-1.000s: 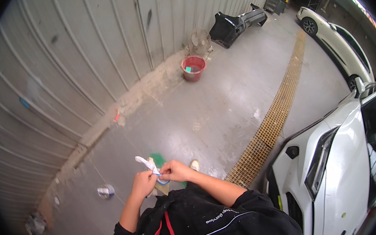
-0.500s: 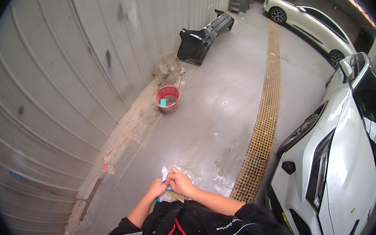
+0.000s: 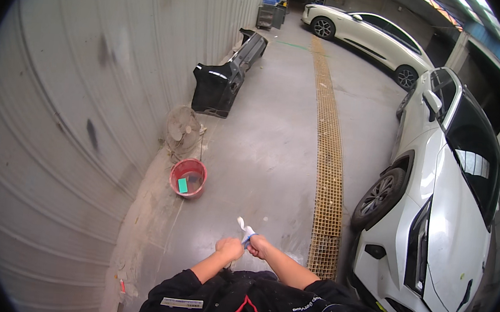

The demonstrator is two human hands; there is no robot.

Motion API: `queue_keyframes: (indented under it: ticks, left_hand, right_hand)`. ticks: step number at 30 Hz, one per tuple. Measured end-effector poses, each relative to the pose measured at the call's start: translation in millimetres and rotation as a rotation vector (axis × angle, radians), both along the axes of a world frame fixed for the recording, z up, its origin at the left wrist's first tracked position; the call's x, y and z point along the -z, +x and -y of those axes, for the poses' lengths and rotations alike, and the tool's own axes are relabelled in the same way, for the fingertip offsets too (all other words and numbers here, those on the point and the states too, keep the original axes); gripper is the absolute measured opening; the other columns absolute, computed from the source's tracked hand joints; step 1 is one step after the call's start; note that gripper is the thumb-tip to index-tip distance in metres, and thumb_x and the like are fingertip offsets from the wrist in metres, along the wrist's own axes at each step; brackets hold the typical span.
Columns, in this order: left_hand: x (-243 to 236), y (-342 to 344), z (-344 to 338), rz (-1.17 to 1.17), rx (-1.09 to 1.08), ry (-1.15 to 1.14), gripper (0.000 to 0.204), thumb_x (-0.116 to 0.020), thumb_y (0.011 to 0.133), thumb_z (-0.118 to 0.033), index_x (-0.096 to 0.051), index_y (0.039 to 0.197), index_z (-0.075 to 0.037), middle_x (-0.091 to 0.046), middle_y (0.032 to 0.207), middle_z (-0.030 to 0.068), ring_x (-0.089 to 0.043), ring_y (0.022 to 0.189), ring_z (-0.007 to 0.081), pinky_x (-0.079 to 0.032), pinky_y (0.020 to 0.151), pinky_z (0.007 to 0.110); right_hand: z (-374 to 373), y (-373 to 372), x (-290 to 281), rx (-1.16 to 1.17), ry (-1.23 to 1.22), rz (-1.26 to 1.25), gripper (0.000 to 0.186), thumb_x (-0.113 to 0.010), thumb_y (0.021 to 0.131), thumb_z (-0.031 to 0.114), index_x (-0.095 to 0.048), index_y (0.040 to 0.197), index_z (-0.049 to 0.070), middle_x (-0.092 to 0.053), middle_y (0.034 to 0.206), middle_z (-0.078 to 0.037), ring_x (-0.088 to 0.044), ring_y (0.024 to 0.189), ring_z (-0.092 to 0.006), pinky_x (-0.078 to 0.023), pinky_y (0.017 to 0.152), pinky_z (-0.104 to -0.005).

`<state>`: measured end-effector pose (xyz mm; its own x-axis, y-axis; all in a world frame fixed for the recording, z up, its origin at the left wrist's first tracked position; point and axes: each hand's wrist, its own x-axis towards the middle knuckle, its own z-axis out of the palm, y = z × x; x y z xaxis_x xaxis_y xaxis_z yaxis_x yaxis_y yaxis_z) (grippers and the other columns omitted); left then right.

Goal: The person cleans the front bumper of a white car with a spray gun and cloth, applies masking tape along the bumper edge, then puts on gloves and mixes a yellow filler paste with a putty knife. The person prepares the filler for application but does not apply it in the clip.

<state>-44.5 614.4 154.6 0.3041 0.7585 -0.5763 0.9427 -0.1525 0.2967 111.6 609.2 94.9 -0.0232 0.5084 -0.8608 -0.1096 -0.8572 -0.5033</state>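
My right hand [image 3: 258, 246] is closed on a white cloth item with a blue edge [image 3: 247, 231], whose pale narrow end sticks up beyond my fingers. My left hand [image 3: 230, 248] sits just to its left with fingers curled; what it holds is hidden. Both arms reach out from dark sleeves over the grey floor [image 3: 225, 226]. Ahead and to the left, a red bucket [image 3: 197, 172] holds a green flat piece [image 3: 183, 185].
A corrugated wall [image 3: 73, 115] runs along the left, with a dusty fan [image 3: 178, 125], black bumpers [image 3: 214, 86] and a cart [image 3: 269, 15] beside it. A yellow drain grating [image 3: 325, 187] runs ahead. A white car [image 3: 453, 236] stands close on the right, another [image 3: 364, 31] farther back.
My view has tilted up and moved forward along the aisle, so the bucket appears lower and nearer. My hands have shifted, with the left now lower on the item.
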Motion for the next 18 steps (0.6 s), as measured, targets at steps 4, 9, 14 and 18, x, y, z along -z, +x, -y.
queue_keyframes:
  ticks: [4,9,14,18]
  left_hand:
    - [-15.0,-4.1,-110.1,0.018,-0.049,-0.081,0.044,-0.057,0.095,-0.041,-0.077,0.115,-0.008,-0.073,0.119,0.0202,-0.07,0.114,0.0382,-0.055,0.094,0.048]
    - [-30.5,13.6,-189.2,0.05,-0.031,0.009,0.048,-0.055,0.097,-0.046,-0.078,0.111,-0.006,-0.074,0.115,0.0227,-0.07,0.111,0.0414,-0.056,0.09,0.051]
    - [-40.6,51.4,-275.5,0.162,0.029,0.091,0.056,-0.048,0.102,-0.047,-0.077,0.104,0.001,-0.072,0.108,0.0295,-0.069,0.104,0.048,-0.054,0.09,0.056]
    - [-64.2,76.3,-388.9,0.199,0.021,0.075,0.058,-0.045,0.103,-0.045,-0.075,0.104,0.005,-0.069,0.105,0.0361,-0.067,0.104,0.0514,-0.051,0.094,0.058]
  right_hand:
    - [-91.3,-5.2,-68.4,0.098,0.122,-0.335,0.057,-0.044,0.108,0.055,-0.056,0.072,0.012,-0.037,0.049,0.002,-0.028,0.036,-0.008,-0.017,0.034,-0.0274]
    - [-195.0,1.3,-123.8,0.208,0.481,-0.318,0.042,-0.052,0.105,0.041,-0.067,0.095,0.004,-0.063,0.076,-0.008,-0.057,0.063,-0.0181,-0.044,0.058,-0.0321]
    - [-313.3,22.9,-107.2,0.534,0.739,-0.864,0.035,-0.057,0.098,0.024,-0.067,0.112,-0.007,-0.071,0.115,-0.024,-0.068,0.108,-0.0357,-0.049,0.104,-0.0466]
    - [-432.6,48.4,-100.9,0.568,1.065,-0.549,0.027,-0.058,0.096,0.018,-0.067,0.108,-0.005,-0.073,0.097,-0.02,-0.071,0.087,-0.0317,-0.056,0.085,-0.0417]
